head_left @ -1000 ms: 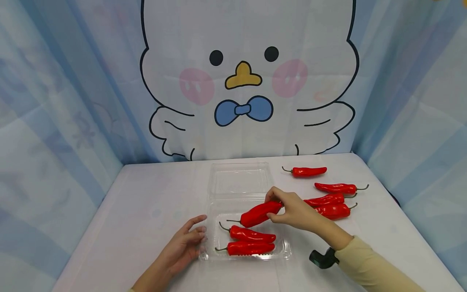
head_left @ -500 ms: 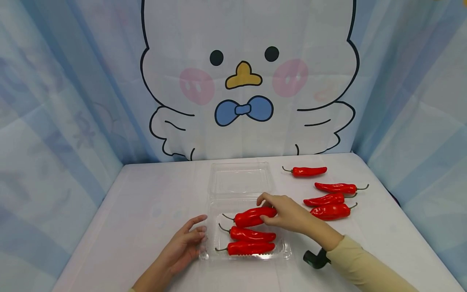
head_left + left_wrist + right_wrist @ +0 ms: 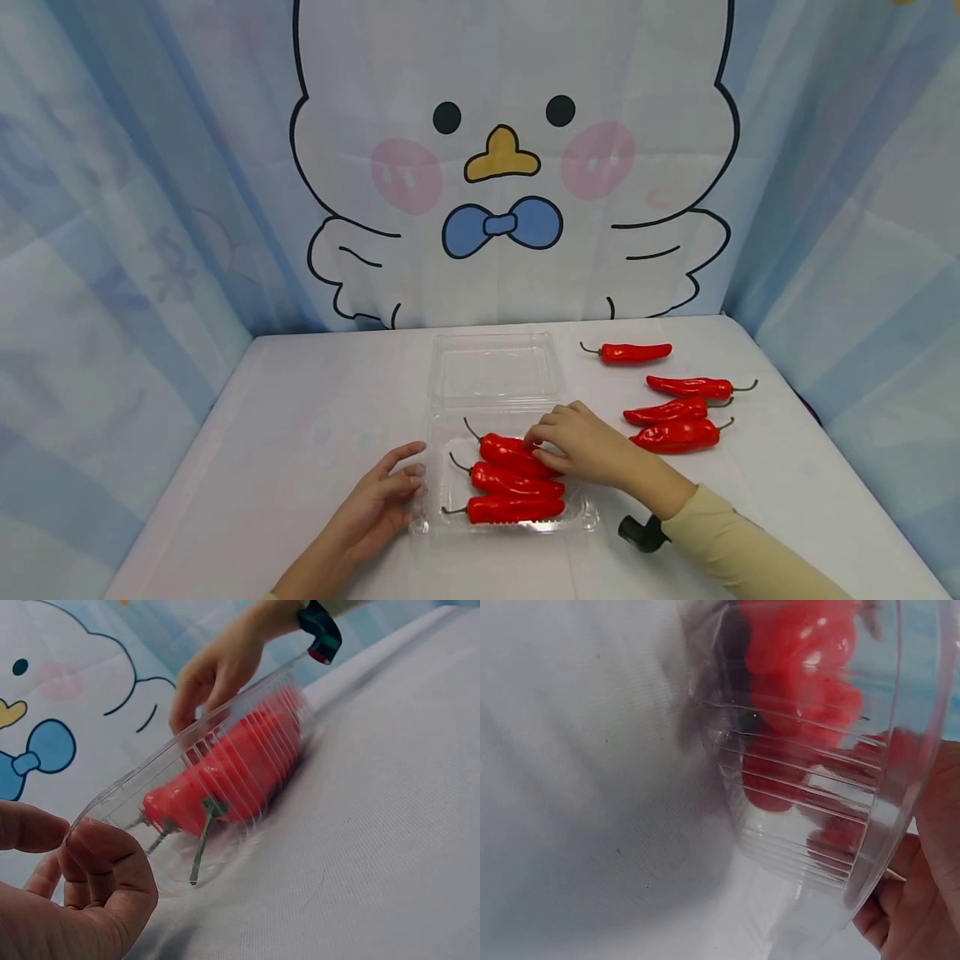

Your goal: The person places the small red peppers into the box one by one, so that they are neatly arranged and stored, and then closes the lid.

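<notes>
Third pepper (image 3: 506, 456): now lowered into clear box (image 3: 588, 518), beside two peppers (image 3: 516, 509); right hand (image 3: 576, 442) curled round its tip; left hand (image 3: 378, 504) pinching box. Four peppers (image 3: 678, 436): unpacked.

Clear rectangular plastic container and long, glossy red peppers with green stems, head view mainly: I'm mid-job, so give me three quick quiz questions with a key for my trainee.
1. How many red peppers lie on the white table, outside the clear plastic container?
2. True or false: the left hand pinches the container's edge.
3. Inside the container, which one is the right hand gripping, counted from the person's side: (a) nearest, (b) middle, (c) farthest?

Key:
1. Four.
2. True; the left wrist view shows it.
3. c, the farthest pepper.
</notes>
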